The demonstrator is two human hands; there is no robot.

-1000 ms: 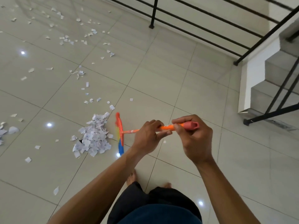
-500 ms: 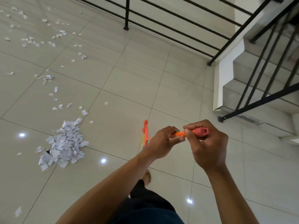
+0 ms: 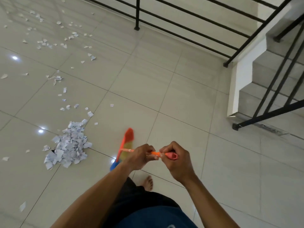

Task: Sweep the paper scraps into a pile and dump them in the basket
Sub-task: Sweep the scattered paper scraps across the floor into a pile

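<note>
Now both hands (image 3: 162, 157) grip the seemingly raised broom (image 3: 125, 146).

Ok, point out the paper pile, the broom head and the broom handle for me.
paper pile (image 3: 69, 145): head view, middle of the heap.
broom head (image 3: 125, 145): head view, middle of the head, just above the handle joint.
broom handle (image 3: 155, 153): head view, bare orange stretch near its top end.

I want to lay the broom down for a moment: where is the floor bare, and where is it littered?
Bare: the tiles between the broom head and the stairs, and the strip up to the railing. Bare too right of the right hand. Crowded: the pile left of the broom head, with loose scraps trailing away to the far left.
</note>
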